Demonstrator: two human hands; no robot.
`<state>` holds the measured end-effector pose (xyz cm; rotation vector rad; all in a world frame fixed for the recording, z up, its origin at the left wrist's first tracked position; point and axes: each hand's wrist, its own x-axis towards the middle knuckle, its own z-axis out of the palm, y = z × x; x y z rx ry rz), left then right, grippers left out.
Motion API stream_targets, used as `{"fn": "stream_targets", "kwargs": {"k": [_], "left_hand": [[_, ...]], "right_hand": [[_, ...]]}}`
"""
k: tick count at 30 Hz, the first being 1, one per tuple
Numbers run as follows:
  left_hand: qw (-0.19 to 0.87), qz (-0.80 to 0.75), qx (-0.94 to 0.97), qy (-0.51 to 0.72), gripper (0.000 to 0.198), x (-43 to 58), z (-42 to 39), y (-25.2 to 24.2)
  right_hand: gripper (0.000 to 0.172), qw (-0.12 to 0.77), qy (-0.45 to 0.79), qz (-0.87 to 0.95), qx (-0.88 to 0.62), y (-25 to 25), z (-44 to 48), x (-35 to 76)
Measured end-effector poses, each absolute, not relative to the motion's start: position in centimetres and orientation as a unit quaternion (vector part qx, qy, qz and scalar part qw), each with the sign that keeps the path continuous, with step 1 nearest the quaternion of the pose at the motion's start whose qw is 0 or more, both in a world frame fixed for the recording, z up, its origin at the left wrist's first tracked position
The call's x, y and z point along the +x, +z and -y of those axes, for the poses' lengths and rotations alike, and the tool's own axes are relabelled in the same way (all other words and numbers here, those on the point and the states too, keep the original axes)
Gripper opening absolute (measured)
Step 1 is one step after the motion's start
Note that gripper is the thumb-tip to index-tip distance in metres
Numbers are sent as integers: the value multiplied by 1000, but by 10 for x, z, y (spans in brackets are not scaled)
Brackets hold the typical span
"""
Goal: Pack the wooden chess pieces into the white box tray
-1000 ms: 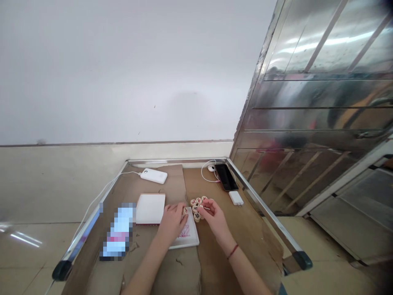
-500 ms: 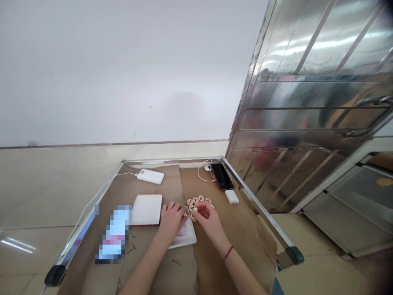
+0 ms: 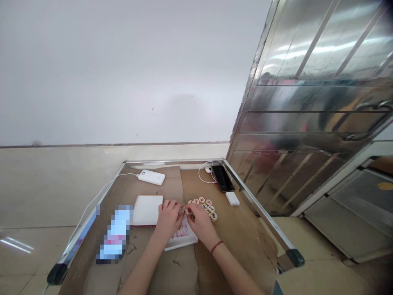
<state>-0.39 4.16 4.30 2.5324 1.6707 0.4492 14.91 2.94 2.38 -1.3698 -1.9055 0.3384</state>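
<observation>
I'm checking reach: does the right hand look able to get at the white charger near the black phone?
Probably yes: the white charger lies uncovered beyond the right hand, off to its right, with only round pieces and bare cardboard between. Whether that hand is holding something is hard to tell.

Red-marked discs [image 3: 202,200]: just beyond the right hand [image 3: 199,219]; each bore a red Chinese-style character, too small to read.
Black-marked discs [image 3: 213,216]: along the outer side of the right hand; their black characters were likewise unreadable.
Tray [image 3: 181,246]: below both hands; it carried a pink line pattern, partly covered.
Phone screen [image 3: 114,233]: left of the left hand [image 3: 168,219]; its content was pixelated.
Power bank [image 3: 151,177]: beyond the left hand; its dark round mark was illegible.
</observation>
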Motion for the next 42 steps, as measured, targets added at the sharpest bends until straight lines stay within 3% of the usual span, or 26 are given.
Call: {"fn": "stream_targets", "kwargs": {"k": [12, 20, 26, 34, 38, 42], "left_hand": [[47, -512, 856, 63, 21, -19, -19, 43], [22, -532, 827, 178, 20, -13, -35, 36], [59, -523, 837, 152, 31, -12, -49, 20], [70, -516, 842, 139, 35, -11, -50, 22], [67, -519, 842, 133, 42, -6, -54, 28], [67, -514, 847, 118, 39, 2, -60, 29]], "right_hand": [[19, 301, 54, 792, -528, 18, -38, 150], [18, 273, 1, 800, -534, 19, -36, 152], [12, 229, -42, 809, -540, 13, -41, 149], [10, 262, 79, 776, -567, 43, -52, 165], [25, 212, 123, 751, -613, 56, -77, 184], [27, 135, 165, 786, -580, 55, -95, 186]]}}
